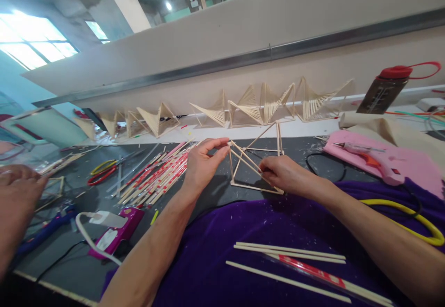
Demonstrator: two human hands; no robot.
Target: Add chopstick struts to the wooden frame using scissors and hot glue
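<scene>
A small open frame of pale wooden sticks point(255, 188) stands on the dark tabletop in front of me. My left hand point(203, 164) pinches its upper left corner between thumb and fingers, where several stick ends meet. From that corner a wooden stick point(246, 157) slants down to the right, and my right hand point(281, 171) has its fingers closed on the lower end. The fingers partly hide that end, so I cannot tell whether it touches the frame's lower corner. Loose chopsticks point(288, 279) and a red-printed wrapper point(309, 270) lie on the purple cloth point(208, 251) over my lap.
Wrapped chopsticks point(160, 172) are heaped left of my left hand, beside scissors point(102, 171) and a magenta power strip point(118, 233). Finished-looking stick models point(243, 107) line the wall. A glue gun point(375, 158) rests on pink material at right, below a bottle point(385, 89). Another person's hand point(19, 188) is at far left.
</scene>
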